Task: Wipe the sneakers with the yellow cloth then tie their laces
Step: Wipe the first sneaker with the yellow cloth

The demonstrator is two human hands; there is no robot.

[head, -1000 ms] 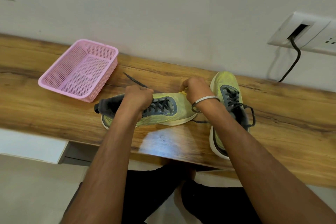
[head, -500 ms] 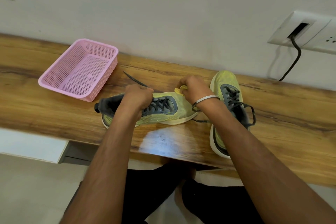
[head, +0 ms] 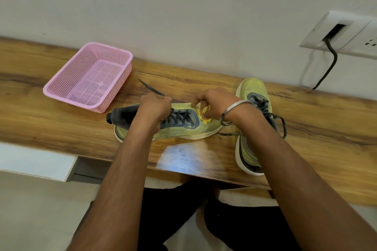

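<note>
A yellow-green sneaker (head: 179, 128) with a grey tongue and dark laces lies across the wooden shelf, toe pointing right. My left hand (head: 156, 108) grips it around the collar and holds it steady. My right hand (head: 214, 104) holds a bunched yellow cloth (head: 204, 115) and presses it on the toe of that sneaker. The second sneaker (head: 252, 91) stands to the right, toe towards the wall, partly hidden behind my right forearm; its dark laces (head: 281, 126) hang loose. One loose lace end (head: 151, 87) trails on the wood behind my left hand.
An empty pink mesh basket (head: 67, 87) sits on the wooden shelf (head: 326, 128) at the back left. A white socket plate (head: 338, 32) with a black cable (head: 328, 69) is on the wall at the right. The shelf's front edge runs just below the sneakers.
My right hand has slid with the cloth from the far side of the toe down onto its top. The left hand and both sneakers have stayed in place.
</note>
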